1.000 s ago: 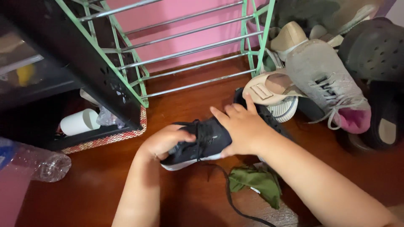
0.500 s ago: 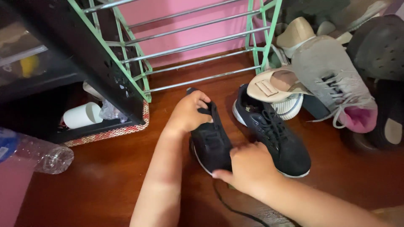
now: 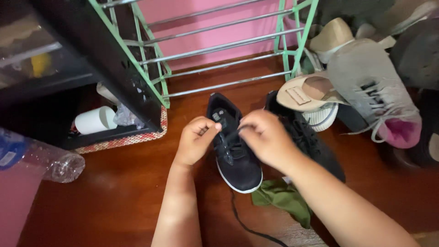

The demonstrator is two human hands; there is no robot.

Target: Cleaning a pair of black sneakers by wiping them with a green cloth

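Observation:
A black sneaker with a white sole stands on the wooden floor, toe toward me. My left hand pinches its lace on the left side of the tongue. My right hand pinches the lace on the right side. The matching second black sneaker lies just to the right, partly hidden behind my right forearm. A loose black lace trails from the shoe across the floor toward me.
A green metal shoe rack stands behind the shoe against a pink wall. A pile of shoes, with a grey sneaker and a beige sandal, fills the right. A green cloth, a plastic bottle and a black shelf lie around.
The black sneaker was turned from sideways in both hands to standing on the floor. Both hands then moved up to the laces at its tongue.

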